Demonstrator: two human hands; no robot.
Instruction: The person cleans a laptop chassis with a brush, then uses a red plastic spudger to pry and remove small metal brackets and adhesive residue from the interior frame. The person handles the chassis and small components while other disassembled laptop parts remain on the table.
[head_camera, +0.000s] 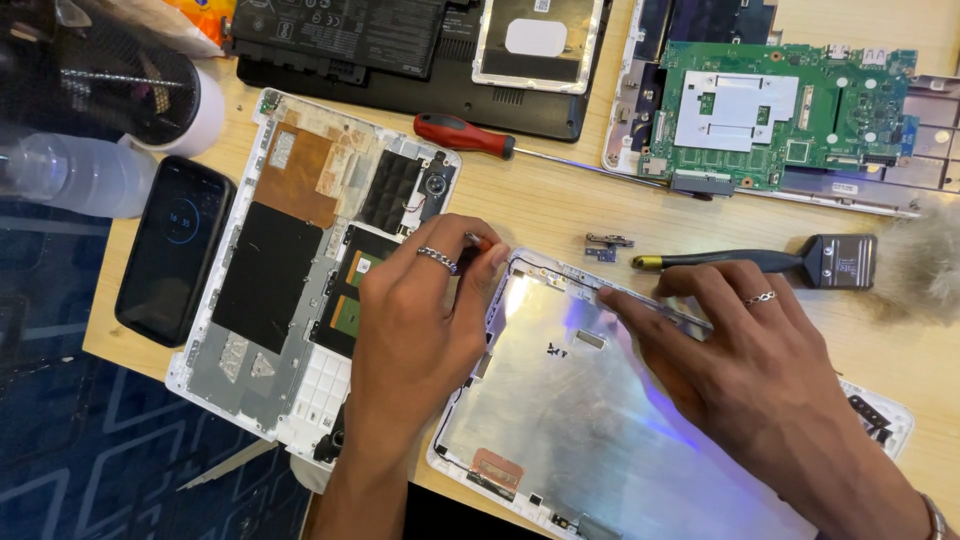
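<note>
We have the laptop well stripped: the green circuit board (775, 110) and the white keyboard shell (300, 260) lie apart on the wooden table (560, 200). The silver screen back (590, 400) in front of us is not yet apart. Our left hand (420, 320) pinches a small tool at its top corner; our right hand (740, 360) presses flat, fingers spread, along its upper edge.

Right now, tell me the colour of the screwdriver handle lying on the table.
Red and black handle, clearest in the head view.

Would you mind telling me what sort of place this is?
Probably an electronics repair bench: a bare green motherboard, a red-handled screwdriver and an opened white laptop shell lie on the wooden table.
</note>
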